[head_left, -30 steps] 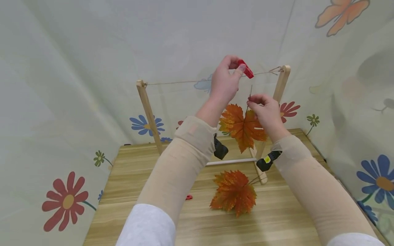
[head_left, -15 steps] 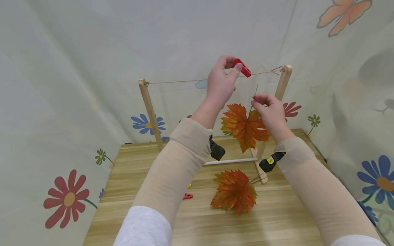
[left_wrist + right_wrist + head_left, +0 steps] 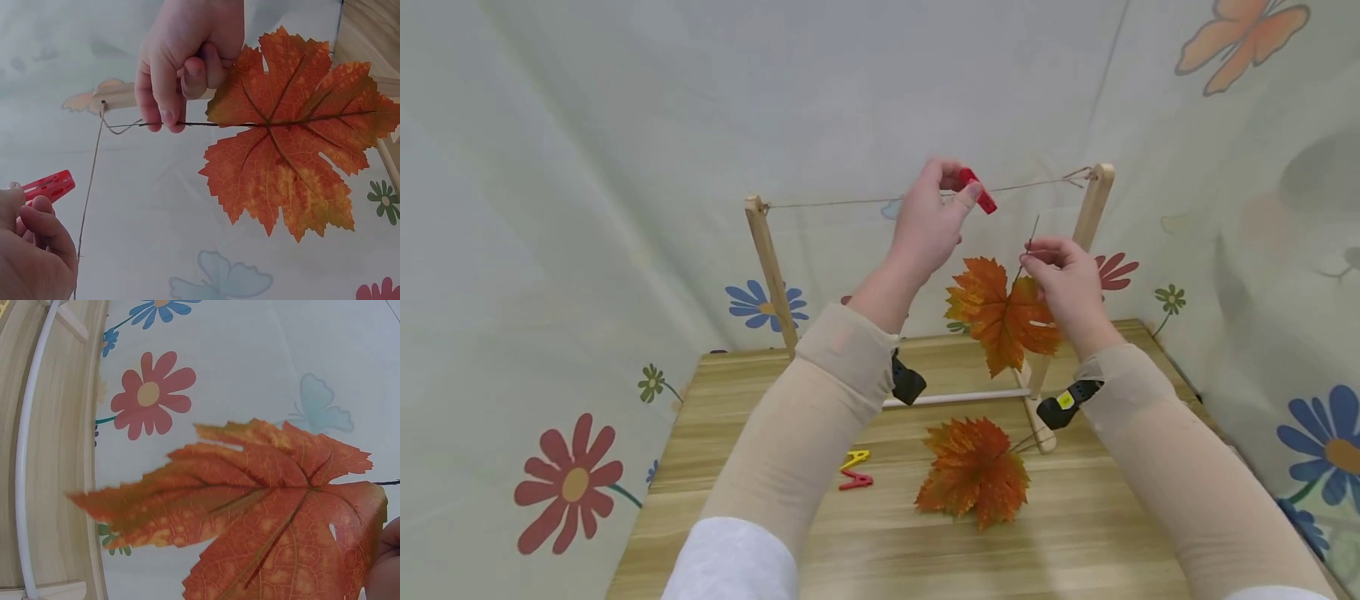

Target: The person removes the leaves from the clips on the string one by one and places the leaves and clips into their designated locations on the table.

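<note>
My left hand [image 3: 928, 215] pinches a red clothespin [image 3: 979, 192] between thumb and fingers, close to the string [image 3: 842, 202] stretched between two wooden posts. In the left wrist view the same clothespin [image 3: 51, 186] appears beside the string, apart from it. My right hand [image 3: 1063, 279] pinches the dark thin stem of an orange maple-like leaf [image 3: 1000, 312], which hangs below the string with its stem end pointing up. The leaf [image 3: 269, 506] fills much of the right wrist view, where only a bit of the hand shows at the edge.
A second orange leaf [image 3: 973, 475] lies on the wooden table [image 3: 925, 558]. Left of it lie a yellow clothespin [image 3: 855, 459] and another red clothespin [image 3: 856, 480]. The right post [image 3: 1093, 204] and left post [image 3: 767, 267] hold up the string; a white rod [image 3: 962, 398] runs low between them.
My left hand has shifted left and slightly down with the red clothespin. My right hand has moved slightly right with the leaf. The clothespins on the table have come into fuller view.
</note>
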Available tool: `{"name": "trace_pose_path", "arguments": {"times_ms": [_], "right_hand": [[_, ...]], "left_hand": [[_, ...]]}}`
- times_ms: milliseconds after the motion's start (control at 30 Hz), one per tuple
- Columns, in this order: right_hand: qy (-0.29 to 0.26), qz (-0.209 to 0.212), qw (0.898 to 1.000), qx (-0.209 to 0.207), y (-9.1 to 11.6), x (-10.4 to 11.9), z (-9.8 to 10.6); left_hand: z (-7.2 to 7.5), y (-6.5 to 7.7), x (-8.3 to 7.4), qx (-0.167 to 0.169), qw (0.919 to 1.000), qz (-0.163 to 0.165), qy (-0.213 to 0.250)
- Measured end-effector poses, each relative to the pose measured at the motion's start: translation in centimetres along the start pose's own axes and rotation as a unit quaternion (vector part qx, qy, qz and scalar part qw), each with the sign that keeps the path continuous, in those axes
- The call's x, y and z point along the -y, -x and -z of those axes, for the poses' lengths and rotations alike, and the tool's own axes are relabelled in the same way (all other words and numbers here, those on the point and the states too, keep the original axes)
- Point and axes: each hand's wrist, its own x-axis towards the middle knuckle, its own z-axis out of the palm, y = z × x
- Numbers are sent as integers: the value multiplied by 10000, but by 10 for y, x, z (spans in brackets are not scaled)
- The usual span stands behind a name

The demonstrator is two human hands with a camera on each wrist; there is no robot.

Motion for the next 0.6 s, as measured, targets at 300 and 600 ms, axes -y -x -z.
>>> {"name": "trace_pose_path", "arguments": {"times_ms": [300, 600], "right_hand": [[-57, -23, 9999, -144, 3, -5, 0], [-278, -15, 9994, -228, 4, -14, 3]], "left_hand": [[-2, 6, 14, 170, 9998, -54, 73], [-4, 13, 30, 123, 9997, -50, 218]]}}
